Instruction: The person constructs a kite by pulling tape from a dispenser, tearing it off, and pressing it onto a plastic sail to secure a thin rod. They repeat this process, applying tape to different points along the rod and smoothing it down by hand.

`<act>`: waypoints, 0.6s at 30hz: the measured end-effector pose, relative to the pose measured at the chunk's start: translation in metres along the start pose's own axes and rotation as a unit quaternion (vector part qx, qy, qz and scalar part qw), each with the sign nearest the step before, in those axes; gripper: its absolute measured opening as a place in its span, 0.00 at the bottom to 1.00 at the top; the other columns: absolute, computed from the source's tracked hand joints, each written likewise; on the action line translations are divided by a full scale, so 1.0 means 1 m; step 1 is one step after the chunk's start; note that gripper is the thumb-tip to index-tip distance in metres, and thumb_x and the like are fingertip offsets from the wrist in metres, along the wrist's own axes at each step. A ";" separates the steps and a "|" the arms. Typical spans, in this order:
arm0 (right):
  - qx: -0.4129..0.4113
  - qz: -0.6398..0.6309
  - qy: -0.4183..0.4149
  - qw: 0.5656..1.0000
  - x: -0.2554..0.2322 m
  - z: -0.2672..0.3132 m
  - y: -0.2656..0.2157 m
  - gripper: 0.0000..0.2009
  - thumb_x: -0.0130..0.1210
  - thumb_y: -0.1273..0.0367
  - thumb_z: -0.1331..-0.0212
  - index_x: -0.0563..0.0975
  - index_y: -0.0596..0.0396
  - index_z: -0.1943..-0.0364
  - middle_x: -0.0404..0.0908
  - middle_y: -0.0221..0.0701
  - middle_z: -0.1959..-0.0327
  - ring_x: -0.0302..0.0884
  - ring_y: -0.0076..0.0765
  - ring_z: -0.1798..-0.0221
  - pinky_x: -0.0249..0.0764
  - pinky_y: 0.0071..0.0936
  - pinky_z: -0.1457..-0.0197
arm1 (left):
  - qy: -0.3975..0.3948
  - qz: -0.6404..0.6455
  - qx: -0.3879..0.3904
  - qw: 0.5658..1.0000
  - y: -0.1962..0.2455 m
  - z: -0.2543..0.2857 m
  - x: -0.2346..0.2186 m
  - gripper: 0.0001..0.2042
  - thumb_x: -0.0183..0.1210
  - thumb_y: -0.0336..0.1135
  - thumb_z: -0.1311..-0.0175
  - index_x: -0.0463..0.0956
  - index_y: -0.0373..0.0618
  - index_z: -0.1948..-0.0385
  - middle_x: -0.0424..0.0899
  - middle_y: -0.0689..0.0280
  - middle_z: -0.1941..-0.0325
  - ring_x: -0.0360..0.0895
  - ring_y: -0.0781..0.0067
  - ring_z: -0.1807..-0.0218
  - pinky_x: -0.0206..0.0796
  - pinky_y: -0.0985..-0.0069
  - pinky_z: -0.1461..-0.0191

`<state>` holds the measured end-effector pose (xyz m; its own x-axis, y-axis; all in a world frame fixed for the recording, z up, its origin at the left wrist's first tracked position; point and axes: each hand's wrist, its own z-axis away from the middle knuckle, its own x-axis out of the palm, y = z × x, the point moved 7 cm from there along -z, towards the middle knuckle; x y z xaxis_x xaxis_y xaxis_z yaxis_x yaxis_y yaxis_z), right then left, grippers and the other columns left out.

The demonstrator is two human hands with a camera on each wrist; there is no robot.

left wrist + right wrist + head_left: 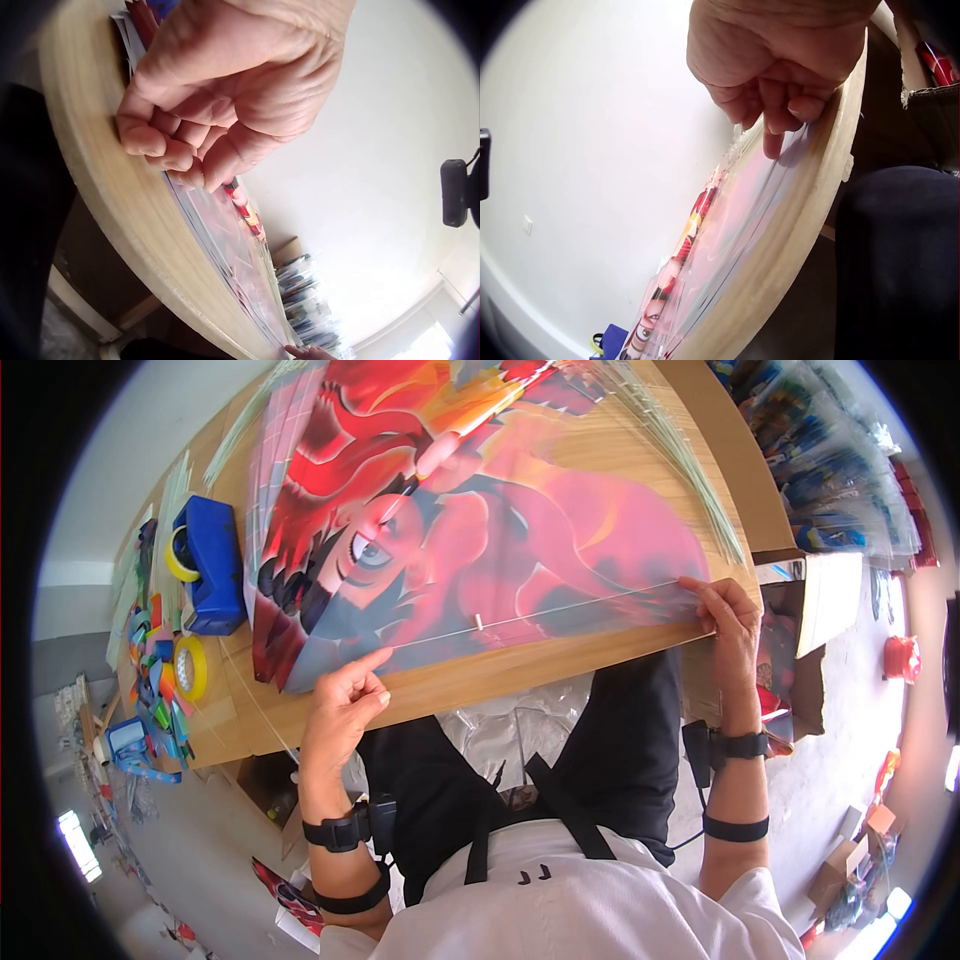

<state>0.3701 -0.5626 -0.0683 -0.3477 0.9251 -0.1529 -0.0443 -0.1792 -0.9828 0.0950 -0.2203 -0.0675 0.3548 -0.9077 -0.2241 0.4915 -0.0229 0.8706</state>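
A large printed sheet point(585, 530) with a red and pink cartoon face lies on the wooden table point(440, 682). Along its near side runs a thin pale rod point(575, 603) with a small white sleeve point(478, 622) near its middle. My left hand point(343, 710) is at the rod's left end, its index finger stretched along the sheet and the other fingers bent. At the far right end, my right hand point(730, 618) touches the sheet beside the rod with an extended index finger. In the right wrist view, that fingertip point(773, 146) presses down on the layered sheet edge.
A blue tape dispenser point(212, 565) and a yellow tape roll point(190, 668) stand at the left, near colourful scraps point(160, 685). Bundles of thin pale rods point(690, 475) lie on the table's right side. Cardboard boxes point(800, 700) and plastic-wrapped packs point(830, 460) are at the right.
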 end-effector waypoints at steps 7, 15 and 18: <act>0.010 -0.002 0.006 1.000 -0.001 0.000 0.004 0.08 0.50 0.70 0.38 0.75 0.56 0.74 0.83 0.31 0.62 0.56 0.12 0.75 0.56 0.11 0.71 | -0.004 0.004 -0.005 1.000 0.001 0.000 0.000 0.22 0.54 0.19 0.47 0.72 0.35 0.46 0.70 0.74 0.75 0.63 0.88 0.74 0.55 0.88 0.70; -0.013 -0.026 0.004 1.000 -0.003 -0.002 0.011 0.07 0.52 0.71 0.40 0.79 0.58 0.70 0.82 0.27 0.64 0.58 0.11 0.75 0.56 0.11 0.71 | 0.049 0.004 0.017 0.999 0.002 0.001 -0.009 0.17 0.55 0.21 0.46 0.73 0.34 0.52 0.72 0.74 0.75 0.65 0.87 0.74 0.57 0.87 0.69; -0.026 -0.008 0.033 0.999 -0.006 -0.002 0.011 0.04 0.55 0.73 0.42 0.79 0.58 0.70 0.80 0.24 0.67 0.62 0.10 0.73 0.57 0.10 0.71 | 0.068 0.003 0.038 0.997 0.005 -0.001 -0.014 0.16 0.56 0.22 0.46 0.73 0.35 0.53 0.73 0.73 0.75 0.66 0.86 0.73 0.58 0.87 0.69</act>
<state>0.3735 -0.5699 -0.0787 -0.2845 0.9482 -0.1410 -0.0003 -0.1472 -0.9891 0.0933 -0.2068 -0.0609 0.4650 -0.8425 -0.2718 0.4291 -0.0541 0.9016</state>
